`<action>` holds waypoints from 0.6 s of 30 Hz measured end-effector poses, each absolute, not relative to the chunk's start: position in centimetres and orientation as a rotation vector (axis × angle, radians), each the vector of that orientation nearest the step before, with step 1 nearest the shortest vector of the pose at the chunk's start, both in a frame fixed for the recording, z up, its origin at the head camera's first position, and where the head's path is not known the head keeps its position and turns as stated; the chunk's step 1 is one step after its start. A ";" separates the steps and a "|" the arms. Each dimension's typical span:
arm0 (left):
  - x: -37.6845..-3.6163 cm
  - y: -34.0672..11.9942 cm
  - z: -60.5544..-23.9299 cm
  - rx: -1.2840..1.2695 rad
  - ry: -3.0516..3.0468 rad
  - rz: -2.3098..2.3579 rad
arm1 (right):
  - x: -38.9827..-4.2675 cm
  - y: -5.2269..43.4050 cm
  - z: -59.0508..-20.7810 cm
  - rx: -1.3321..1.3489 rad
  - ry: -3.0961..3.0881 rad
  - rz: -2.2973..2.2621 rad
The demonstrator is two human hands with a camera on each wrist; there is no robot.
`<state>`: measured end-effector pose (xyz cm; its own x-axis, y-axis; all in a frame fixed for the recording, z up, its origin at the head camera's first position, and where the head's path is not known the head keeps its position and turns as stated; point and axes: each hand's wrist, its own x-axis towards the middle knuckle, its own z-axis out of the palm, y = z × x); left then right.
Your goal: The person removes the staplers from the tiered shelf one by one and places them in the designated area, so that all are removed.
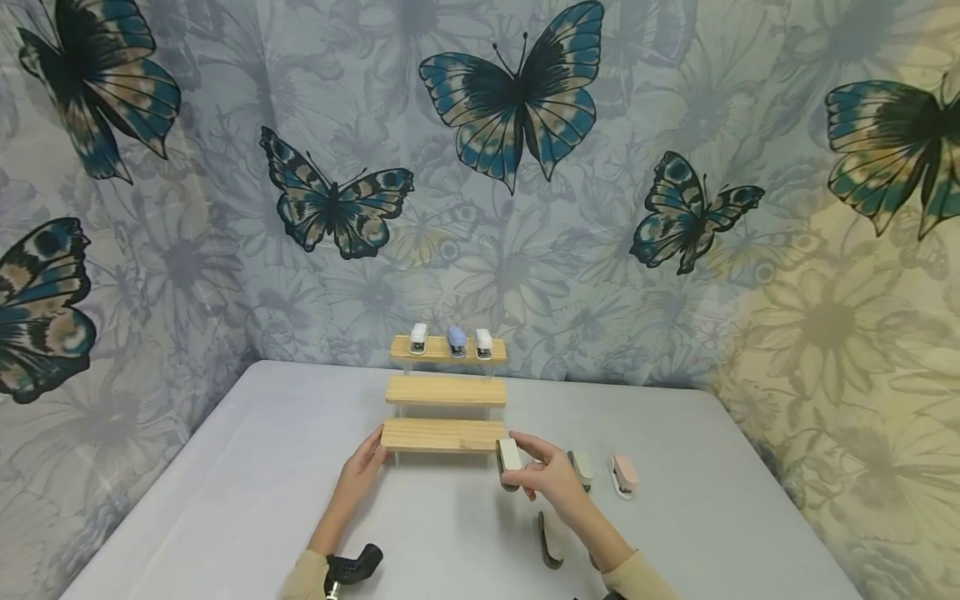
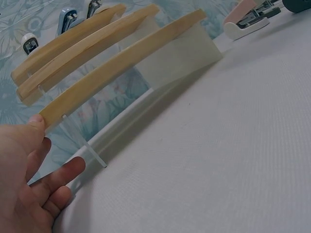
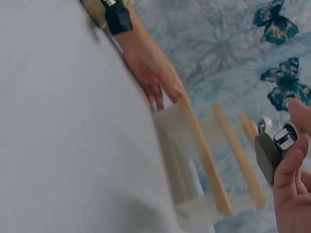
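A three-tier display stand (image 1: pixel 444 435) with pale wooden shelves and clear supports stands on the table. My left hand (image 1: pixel 363 463) holds the left end of its lowest shelf, thumb at the wood's corner (image 2: pixel 58 110) and forefinger curled just below. Pinched between the thumb and fingers of my right hand (image 1: pixel 551 477) is a small stapler (image 1: pixel 510 460), off-white on top with a dark grey-green base (image 3: pixel 267 158). It is held up at the right end of the lowest shelf. On the top shelf stand a white stapler (image 1: pixel 418 337), a lavender stapler (image 1: pixel 456 340) and another white stapler (image 1: pixel 483 342).
Right of the stand, a pale green stapler (image 1: pixel 582 468) sits partly behind my right hand, beside a pink stapler (image 1: pixel 623 476). Nearer me lies a stapler with a dark base (image 1: pixel 550 542), partly covered by the right forearm. A butterfly-patterned cloth (image 1: pixel 517 275) hangs behind the table.
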<state>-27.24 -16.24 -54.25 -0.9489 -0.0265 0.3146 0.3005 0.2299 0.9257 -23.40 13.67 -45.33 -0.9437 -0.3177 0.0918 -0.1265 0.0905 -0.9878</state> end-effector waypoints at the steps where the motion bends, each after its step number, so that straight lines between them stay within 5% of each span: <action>1: -27.2 -16.3 -54.2 -0.257 -2.242 -1.781 | -23.3 14.0 -45.4 -0.460 2.195 -1.973; 18: -27.2 -16.3 -54.3 -0.240 -2.277 -1.757 | -20.6 18.9 -45.1 -0.246 2.171 -1.938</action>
